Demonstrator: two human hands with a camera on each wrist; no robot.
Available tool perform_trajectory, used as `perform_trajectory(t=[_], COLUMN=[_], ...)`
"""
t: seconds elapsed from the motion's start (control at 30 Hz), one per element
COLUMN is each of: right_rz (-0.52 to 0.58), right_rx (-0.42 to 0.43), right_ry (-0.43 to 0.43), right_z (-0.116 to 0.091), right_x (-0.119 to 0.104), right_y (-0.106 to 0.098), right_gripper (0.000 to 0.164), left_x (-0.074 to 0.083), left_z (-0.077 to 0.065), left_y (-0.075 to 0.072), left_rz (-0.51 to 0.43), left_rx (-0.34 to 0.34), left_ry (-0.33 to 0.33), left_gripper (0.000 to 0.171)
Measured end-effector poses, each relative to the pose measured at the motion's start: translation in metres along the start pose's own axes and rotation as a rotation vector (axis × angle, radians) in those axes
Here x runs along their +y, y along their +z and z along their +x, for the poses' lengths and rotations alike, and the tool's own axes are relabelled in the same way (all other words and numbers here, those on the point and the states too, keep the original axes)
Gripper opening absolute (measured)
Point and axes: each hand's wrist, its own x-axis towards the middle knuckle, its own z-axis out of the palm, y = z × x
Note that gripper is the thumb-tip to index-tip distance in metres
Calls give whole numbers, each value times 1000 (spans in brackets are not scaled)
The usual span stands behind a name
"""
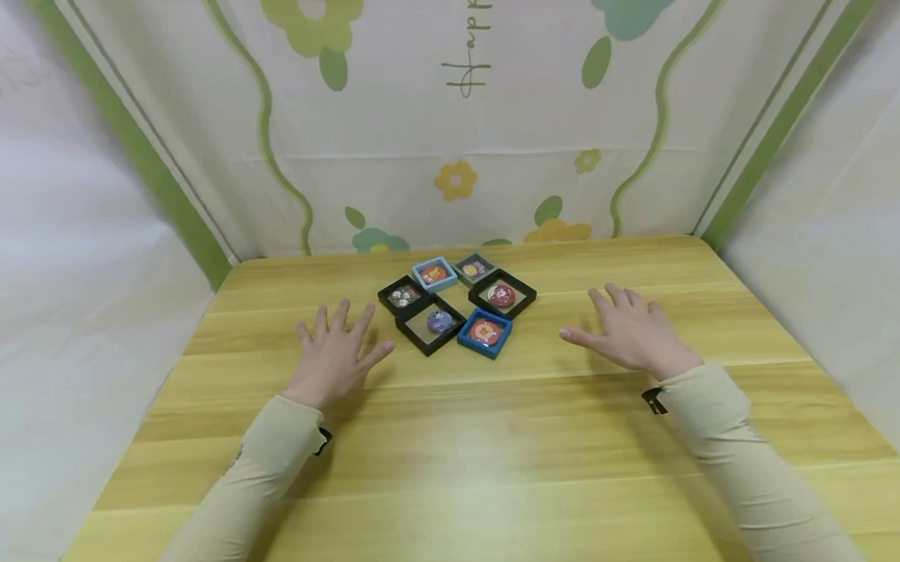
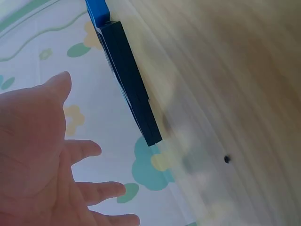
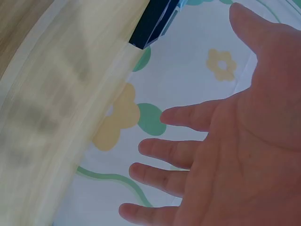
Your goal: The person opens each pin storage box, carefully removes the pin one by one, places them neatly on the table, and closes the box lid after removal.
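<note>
Several small square display frames, each with a round or printed piece inside, lie in a ring on the wooden table [image 1: 456,463]. Nearest the person are a blue frame [image 1: 485,333] with a red piece and a black frame [image 1: 431,325] with a purple one. Another black frame [image 1: 503,295] sits at the right, a smaller black frame [image 1: 403,297] at the left. Behind are a light blue frame [image 1: 435,274] and a grey frame [image 1: 475,268]. To their left the left hand [image 1: 332,355] has its fingers spread, holding nothing. The right hand [image 1: 630,328], likewise spread, is to their right.
A white cloth [image 1: 534,121] printed with flowers and vines hangs behind the table's far edge. White sheets [image 1: 63,270] stand at both sides. A small dark spot [image 2: 227,159] shows on the tabletop in the left wrist view.
</note>
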Motion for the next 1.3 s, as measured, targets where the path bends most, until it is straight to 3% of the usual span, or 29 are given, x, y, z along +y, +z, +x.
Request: perform_trajectory(t=[0.43, 0.67, 1.13, 1.3], right_rz=[59, 98, 205, 199], right_rx=[91, 147, 206, 233], right_ry=[-77, -99, -171, -193], right_z=[13, 17, 21, 23], right_x=[-11, -17, -36, -37], right_y=[5, 6, 12, 13], right_gripper=[101, 92, 75, 71], left_x=[13, 30, 86, 107], left_z=[13, 23, 50, 59], left_y=[5, 4, 16, 23], left_rz=[-16, -30, 0, 25], left_rx=[47, 35, 11, -32], left_ry=[90, 140, 338, 359], left_gripper=[75, 71, 66, 65])
